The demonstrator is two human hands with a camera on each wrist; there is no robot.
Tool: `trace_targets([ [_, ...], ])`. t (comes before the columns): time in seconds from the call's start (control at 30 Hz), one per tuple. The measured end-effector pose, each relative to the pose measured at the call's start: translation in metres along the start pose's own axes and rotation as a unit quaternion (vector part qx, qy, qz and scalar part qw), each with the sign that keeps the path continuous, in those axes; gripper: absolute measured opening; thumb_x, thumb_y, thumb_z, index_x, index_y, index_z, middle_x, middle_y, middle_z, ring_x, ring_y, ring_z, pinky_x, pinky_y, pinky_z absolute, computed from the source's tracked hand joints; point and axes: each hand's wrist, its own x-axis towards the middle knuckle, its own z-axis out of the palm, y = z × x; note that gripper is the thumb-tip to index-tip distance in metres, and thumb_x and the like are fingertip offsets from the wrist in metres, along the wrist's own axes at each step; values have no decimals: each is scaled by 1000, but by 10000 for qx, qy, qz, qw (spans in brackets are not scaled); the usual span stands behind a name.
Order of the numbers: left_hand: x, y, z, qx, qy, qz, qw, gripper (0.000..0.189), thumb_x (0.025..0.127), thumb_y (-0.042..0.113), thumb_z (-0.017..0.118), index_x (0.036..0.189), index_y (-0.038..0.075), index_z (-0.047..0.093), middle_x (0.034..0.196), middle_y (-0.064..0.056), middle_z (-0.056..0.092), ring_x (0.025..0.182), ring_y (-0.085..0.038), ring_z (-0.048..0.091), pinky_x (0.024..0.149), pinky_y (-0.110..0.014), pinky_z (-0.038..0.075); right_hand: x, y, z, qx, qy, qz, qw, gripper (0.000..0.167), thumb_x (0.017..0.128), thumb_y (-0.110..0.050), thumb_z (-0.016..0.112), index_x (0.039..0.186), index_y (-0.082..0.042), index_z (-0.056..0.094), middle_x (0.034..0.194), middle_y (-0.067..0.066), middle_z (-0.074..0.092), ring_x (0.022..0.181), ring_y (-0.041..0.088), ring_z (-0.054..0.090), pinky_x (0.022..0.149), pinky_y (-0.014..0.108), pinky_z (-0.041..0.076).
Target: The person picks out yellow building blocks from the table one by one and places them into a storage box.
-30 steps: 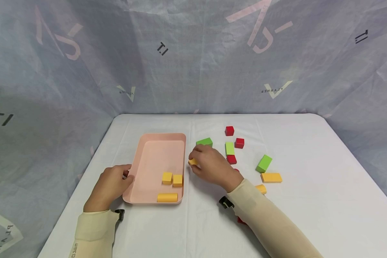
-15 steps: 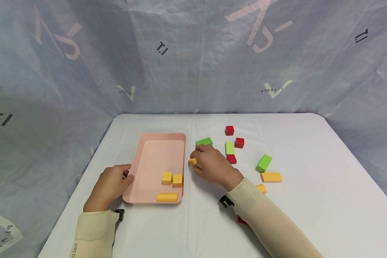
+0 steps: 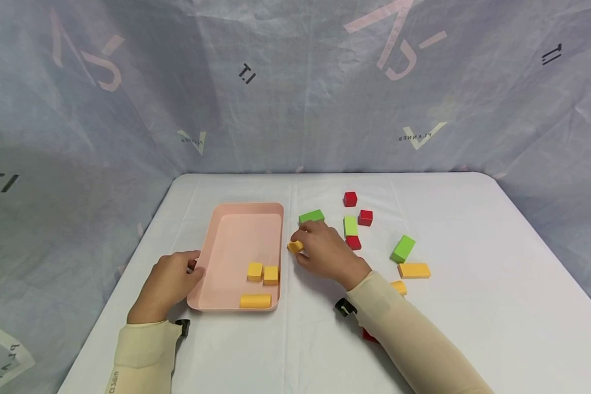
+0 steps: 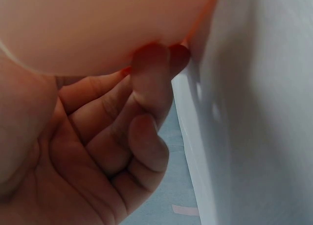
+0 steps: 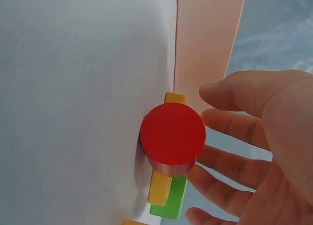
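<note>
In the head view, my left hand (image 3: 166,284) holds the left rim of a pink tray (image 3: 241,230); the left wrist view has its curled fingers (image 4: 149,83) touching the tray's outer side. Two yellow cubes (image 3: 255,272) and a yellow cylinder (image 3: 256,301) lie inside the tray. Just right of the tray, my right hand (image 3: 327,253) is over a yellow block (image 3: 295,247), partly covering it. From the right wrist, my right hand's fingers (image 5: 234,161) look spread and apart from this block (image 5: 160,186). A red cylinder (image 5: 172,134) stands in front, hiding the block's middle.
Right of the tray are green blocks (image 3: 403,249), a light green block (image 3: 351,226), red cubes (image 3: 350,199), a flat yellow block (image 3: 414,270) and another yellow cylinder (image 3: 399,288). The right sleeve partly covers a red piece (image 3: 368,336). A grey curtain (image 3: 295,87) hangs behind the table.
The right fingers have shifted slightly right and uncovered more of the yellow block beside the tray. The left hand and the tray stay in place.
</note>
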Motion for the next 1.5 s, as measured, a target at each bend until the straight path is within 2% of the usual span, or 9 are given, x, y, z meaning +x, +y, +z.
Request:
trace_targets([
  [0.27,0,1,0,-23,-28,-19,10000,31,93,11,65,123,5,73,97,-8,76,79,-17,69,67,-36,55,0,2,3,-218,-64,66,9997,35,89,-30,78,122,-18,76,129,6,66,125,26,57,102,45,51],
  [0.5,-1,3,0,-31,-64,-90,9999,33,94,11,66,126,5,72,99,-9,76,81,-18,70,69,-38,55,1,2,5,-189,-150,212,9995,37,88,-30,79,124,-19,75,131,5,65,129,25,54,110,47,46],
  [0.97,-1,1,-1,-33,-35,-36,10000,25,94,11,65,117,8,74,96,-7,75,78,-16,68,67,-34,53,1,2,7,-148,-308,428,9985,44,87,-29,80,129,-19,71,135,6,62,132,26,52,115,48,41],
  [1.2,0,1,-1,-40,-28,2,10000,27,94,11,65,119,8,74,98,-8,76,80,-18,69,67,-36,54,0,3,9,-217,-381,469,9979,46,86,-31,81,129,-20,70,139,6,60,135,26,50,116,47,40],
  [1.5,0,1,-1,-52,-57,-39,10000,31,94,11,65,124,6,73,99,-10,76,80,-18,70,68,-37,55,-1,3,9,-205,-370,449,9981,47,86,-32,82,129,-20,70,134,5,63,133,27,51,115,48,41],
])
